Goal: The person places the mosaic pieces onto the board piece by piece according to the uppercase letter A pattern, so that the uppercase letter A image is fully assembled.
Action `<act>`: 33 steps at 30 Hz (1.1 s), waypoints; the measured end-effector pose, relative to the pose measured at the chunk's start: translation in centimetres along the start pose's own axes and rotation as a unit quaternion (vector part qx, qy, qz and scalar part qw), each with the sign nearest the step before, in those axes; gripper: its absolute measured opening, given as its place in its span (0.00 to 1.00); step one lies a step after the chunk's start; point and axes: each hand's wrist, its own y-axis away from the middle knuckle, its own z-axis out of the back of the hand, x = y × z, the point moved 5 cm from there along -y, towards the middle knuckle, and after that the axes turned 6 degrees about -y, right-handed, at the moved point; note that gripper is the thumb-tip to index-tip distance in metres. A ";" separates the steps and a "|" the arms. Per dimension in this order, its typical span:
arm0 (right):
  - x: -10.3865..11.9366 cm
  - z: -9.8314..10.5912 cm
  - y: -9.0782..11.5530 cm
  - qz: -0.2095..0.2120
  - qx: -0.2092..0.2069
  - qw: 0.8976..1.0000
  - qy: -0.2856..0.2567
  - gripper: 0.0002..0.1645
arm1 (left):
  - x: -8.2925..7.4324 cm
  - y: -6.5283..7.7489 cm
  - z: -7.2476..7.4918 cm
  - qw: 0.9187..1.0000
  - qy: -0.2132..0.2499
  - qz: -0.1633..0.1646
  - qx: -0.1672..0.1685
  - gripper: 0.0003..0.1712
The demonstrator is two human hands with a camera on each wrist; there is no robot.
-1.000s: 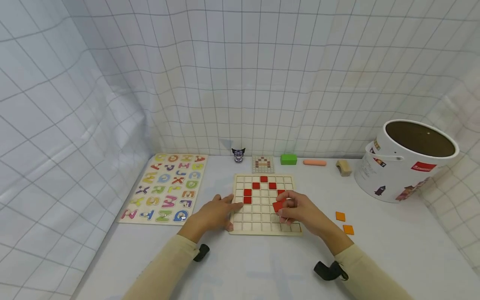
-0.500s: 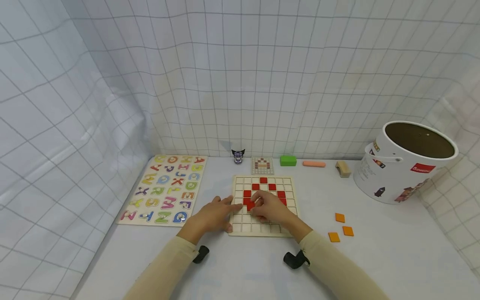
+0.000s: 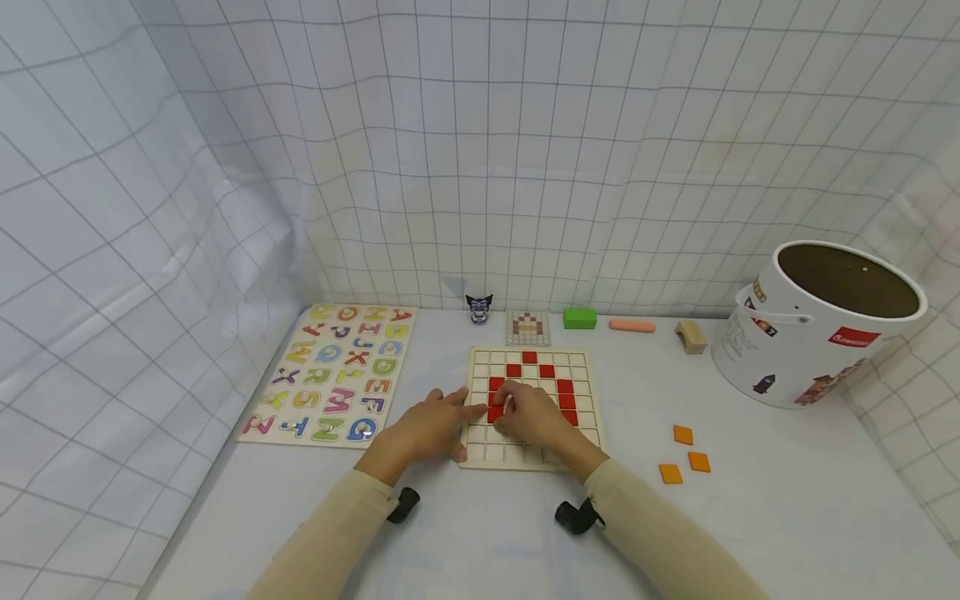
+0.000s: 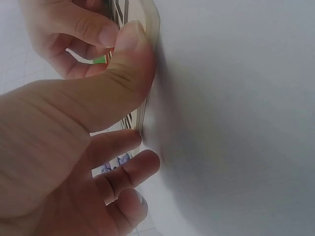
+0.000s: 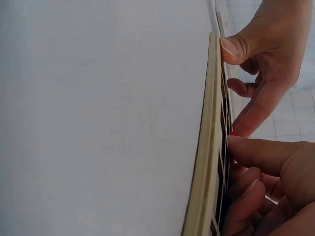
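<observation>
A wooden grid board lies flat, with red square tiles set in an arch of two slanting sides. My left hand rests at its left edge, thumb on the near corner and index finger reaching onto the grid. The left wrist view shows that thumb against the board's edge, the other fingers loosely bent. Over the left column of tiles, my right hand has thumb and index finger at a red tile, low in the grid. Only a red sliver shows by the fingertips in the right wrist view.
Three orange tiles lie right of the board. Behind it stand a small pattern card, a purple figure, a green block, an orange stick and a wooden arch. A letter board lies left, a white bucket right.
My right hand has carried a red tile from the board's right side across to the left column, lowering it there. The left hand has stayed in place.
</observation>
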 end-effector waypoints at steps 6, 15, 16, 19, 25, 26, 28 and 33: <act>-0.8 2.2 1.3 0.006 -0.021 0.999 -0.044 0.16 | 0.0 -0.2 0.1 1.000 -0.006 0.000 0.001 0.45; -6.8 13.4 8.9 0.008 -0.072 0.992 -0.101 0.24 | -0.1 -0.3 0.2 1.000 -0.014 0.003 0.010 0.46; -7.8 14.7 9.9 0.001 -0.078 0.992 -0.095 0.25 | -0.1 -0.3 0.2 1.000 -0.014 0.004 0.011 0.46; -10.8 17.8 12.5 -0.020 -0.073 0.994 -0.078 0.29 | -0.1 -0.2 0.3 1.000 -0.014 0.005 0.010 0.46; -15.7 19.2 15.5 -0.067 0.009 0.995 -0.068 0.31 | -0.1 -0.1 0.1 1.000 -0.014 0.004 0.011 0.46; -16.2 19.0 15.8 -0.068 0.021 0.995 -0.067 0.31 | -0.1 -0.1 0.1 1.000 -0.012 0.005 0.012 0.46; -17.0 18.7 16.3 -0.070 0.037 0.995 -0.068 0.30 | -0.1 -0.1 0.0 1.000 -0.008 0.006 0.013 0.46; -17.7 18.0 16.9 -0.075 0.049 0.994 -0.063 0.30 | 0.1 -0.1 -0.2 1.000 -0.002 0.013 0.015 0.46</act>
